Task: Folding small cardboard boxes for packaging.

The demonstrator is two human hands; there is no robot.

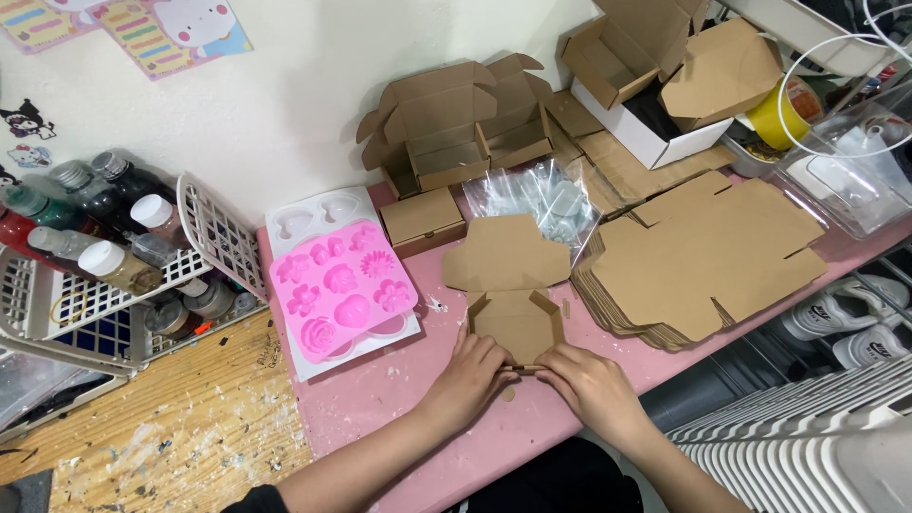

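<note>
- Head view: both forearms reach up from the bottom edge and meet at the near edge of a small brown box (pixel 513 318) lying half-folded on the pink bench (pixel 380 399).
- The left hand (pixel 472 372) is curled, its fingers pinching the box's near left corner; the right hand (pixel 591 383) is curled likewise, fingertips gripping the near right corner.
- The box's lid flap lies open and flat, pointing away from the person.
- Just right of the box sits a stack of flat blanks (pixel 698 261); beyond it lie clear bags (pixel 541 199) and a closed box (pixel 423 220).
- Left of the box lies a pink mould (pixel 342 290) on a white mould (pixel 304 220).
- Folded open boxes (pixel 456 119) stand against the white wall.
- Far left, a white basket (pixel 223 237) holds bottles (pixel 114 266) over a paint-spattered wooden top (pixel 180 427).
- Lower right, a white radiator (pixel 807 437) and shoes (pixel 855 323).
</note>
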